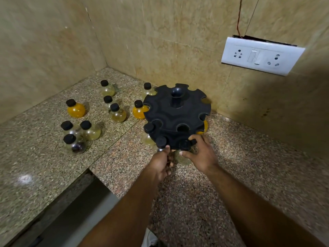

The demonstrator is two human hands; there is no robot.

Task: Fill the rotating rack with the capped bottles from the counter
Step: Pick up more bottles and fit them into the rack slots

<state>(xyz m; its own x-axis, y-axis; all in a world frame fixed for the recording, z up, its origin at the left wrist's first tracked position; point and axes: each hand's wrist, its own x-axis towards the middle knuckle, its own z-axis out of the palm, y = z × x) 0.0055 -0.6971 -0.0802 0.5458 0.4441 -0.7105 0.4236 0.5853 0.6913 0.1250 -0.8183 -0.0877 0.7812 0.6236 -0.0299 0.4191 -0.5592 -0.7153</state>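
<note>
- Two bare forearms reached in from the near edge over a speckled granite counter, whose front edge stepped back on the left above a dark gap.
- The left hand was curled closed around a small bottle at the rack's near rim, thumb pressed just under its black cap.
- The right hand was cupped around a clear bottle with greenish contents, fingers wrapping past its cap and touching the rack's lower edge.
- The black rotating rack stood on the counter just beyond both hands, near the wall, with a central knob and notched slots round its rim; several slots on the upper tier looked empty, and a capped bottle hung at its lower left.
- Three capped bottles stood clustered to the left, well apart from the rack.
- Farther back, an orange-filled bottle, a pale bottle and another orange one just beside the rack stood upright.
- More pale bottles stood near the corner.
- Beige marbled wall tiles met at the corner behind.
- A white switch and socket plate sat on the right-hand wall, a thin red wire running up above it.
</note>
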